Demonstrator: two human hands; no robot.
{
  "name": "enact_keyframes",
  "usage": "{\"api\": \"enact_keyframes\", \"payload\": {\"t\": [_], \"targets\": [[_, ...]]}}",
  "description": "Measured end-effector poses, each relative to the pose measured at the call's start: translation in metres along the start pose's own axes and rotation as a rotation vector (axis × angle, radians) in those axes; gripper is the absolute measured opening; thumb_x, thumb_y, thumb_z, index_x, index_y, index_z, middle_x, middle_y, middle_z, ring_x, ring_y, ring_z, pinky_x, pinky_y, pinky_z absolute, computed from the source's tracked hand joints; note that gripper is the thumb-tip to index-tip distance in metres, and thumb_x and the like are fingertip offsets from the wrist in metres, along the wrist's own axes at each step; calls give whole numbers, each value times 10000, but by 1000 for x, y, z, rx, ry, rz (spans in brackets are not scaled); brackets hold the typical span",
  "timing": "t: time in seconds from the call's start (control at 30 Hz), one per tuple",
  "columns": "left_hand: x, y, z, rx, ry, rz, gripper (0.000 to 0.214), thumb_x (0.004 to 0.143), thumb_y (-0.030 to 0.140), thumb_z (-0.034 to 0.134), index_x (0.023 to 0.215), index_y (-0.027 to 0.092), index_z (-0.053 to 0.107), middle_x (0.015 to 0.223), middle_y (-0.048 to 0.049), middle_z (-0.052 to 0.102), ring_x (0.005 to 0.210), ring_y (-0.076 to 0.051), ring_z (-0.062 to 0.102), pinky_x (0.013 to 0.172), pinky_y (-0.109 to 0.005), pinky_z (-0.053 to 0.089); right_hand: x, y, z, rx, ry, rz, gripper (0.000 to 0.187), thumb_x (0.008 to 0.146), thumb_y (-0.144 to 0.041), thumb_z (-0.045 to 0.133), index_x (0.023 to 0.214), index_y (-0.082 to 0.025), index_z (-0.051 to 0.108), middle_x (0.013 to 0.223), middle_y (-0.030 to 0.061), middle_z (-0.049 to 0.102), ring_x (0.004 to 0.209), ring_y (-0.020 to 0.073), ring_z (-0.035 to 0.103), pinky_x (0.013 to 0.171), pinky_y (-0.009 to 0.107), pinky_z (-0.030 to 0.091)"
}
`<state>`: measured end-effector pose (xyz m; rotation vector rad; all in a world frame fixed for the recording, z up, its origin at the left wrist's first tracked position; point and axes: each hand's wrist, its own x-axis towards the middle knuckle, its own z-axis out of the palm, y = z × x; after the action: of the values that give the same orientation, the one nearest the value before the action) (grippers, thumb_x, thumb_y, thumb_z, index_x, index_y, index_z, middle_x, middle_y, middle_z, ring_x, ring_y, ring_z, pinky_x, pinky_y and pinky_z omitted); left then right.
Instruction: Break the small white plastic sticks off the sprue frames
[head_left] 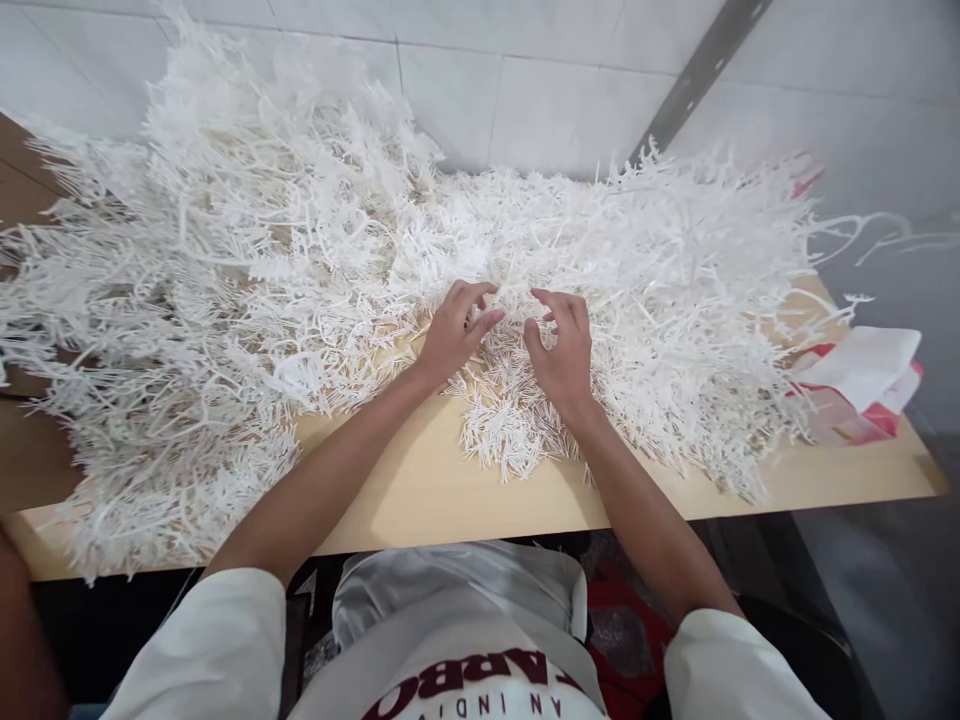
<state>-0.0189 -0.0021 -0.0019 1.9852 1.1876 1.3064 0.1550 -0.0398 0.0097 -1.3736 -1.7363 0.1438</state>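
A big heap of thin white branching strands [660,260], plastic-looking, spreads over the wooden table [420,490]. My left hand [457,330] is at the middle of the heap, thumb and curled fingers apart with a gap between their tips. Facing it, my right hand [561,345] also has its thumb and fingers apart, just over the strands. I see nothing held in either hand. Between and below the hands lies a smaller patch of short white sticks [502,435], close to the table's front edge. Fingertips partly blend into the white strands behind them.
A taller mound of the strands [247,180] rises at the left against the tiled wall [540,100]. Brown cardboard [30,450] stands at the left edge. On the right end of the table lies a red and white packet [855,400] with white tissue.
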Motion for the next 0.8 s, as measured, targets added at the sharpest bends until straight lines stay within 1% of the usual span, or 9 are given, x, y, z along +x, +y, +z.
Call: {"api": "enact_keyframes", "payload": {"t": [0.07,0.17,0.27,0.37,0.47,0.53,0.6,0.7,0.8], "targets": [[1,-2,2,11,3,87,510,818,660,569,1084,226,592,947,-36,591,802,-121,562,721,-262,477,0,-1,0,20,9,-58,326,959,-396,469,1251,-294,570,1203,81,552,1096,213,577,891,420,540],[-1,-4,3,-26,-16,109,512,787,685,580,971,207,559,858,-12,586,737,-107,539,685,-254,476,-1,-6,1,25,-10,-196,384,961,-415,470,1332,-325,511,1247,79,538,1191,232,540,972,449,514],[-4,-6,3,-26,-51,108,461,829,647,561,952,203,538,865,-7,621,715,-92,551,686,-240,482,-2,-7,2,36,-32,-258,478,948,-417,504,1412,-334,420,1299,88,518,1217,234,531,971,447,522],[-6,-8,4,28,-109,223,369,909,552,518,975,192,557,898,-29,656,769,-103,590,713,-241,489,-1,-3,3,35,-72,-289,410,945,-392,522,1346,-319,492,1255,82,565,1162,220,571,920,416,548],[-6,-7,4,53,-105,283,309,921,469,550,1052,190,569,1018,-58,671,821,-110,604,761,-252,497,0,-1,1,28,-17,-238,220,950,-340,529,1140,-281,621,1044,42,661,925,163,644,803,338,565],[-4,-5,3,35,-61,210,324,900,445,593,1102,193,563,1087,-64,663,779,-95,592,750,-247,500,1,-1,-2,42,68,-149,148,929,-339,571,1025,-254,646,935,17,681,756,125,633,724,298,554],[-3,-2,1,11,-27,105,299,899,437,594,1067,190,581,1036,-50,677,738,-87,582,714,-237,496,3,-2,-5,51,123,-56,145,901,-370,609,953,-240,646,898,12,678,693,115,611,686,290,542],[-2,2,-2,-36,2,37,275,915,450,562,985,189,617,942,-34,697,765,-97,600,704,-233,490,4,-1,-6,13,112,27,177,883,-415,616,908,-241,637,912,29,645,807,158,614,745,335,544],[-2,3,-3,-75,8,49,292,944,457,511,960,194,635,924,-34,696,788,-101,609,728,-244,491,4,3,-2,-64,94,4,175,861,-410,640,912,-243,657,1053,69,595,1002,219,583,908,434,515]]}}
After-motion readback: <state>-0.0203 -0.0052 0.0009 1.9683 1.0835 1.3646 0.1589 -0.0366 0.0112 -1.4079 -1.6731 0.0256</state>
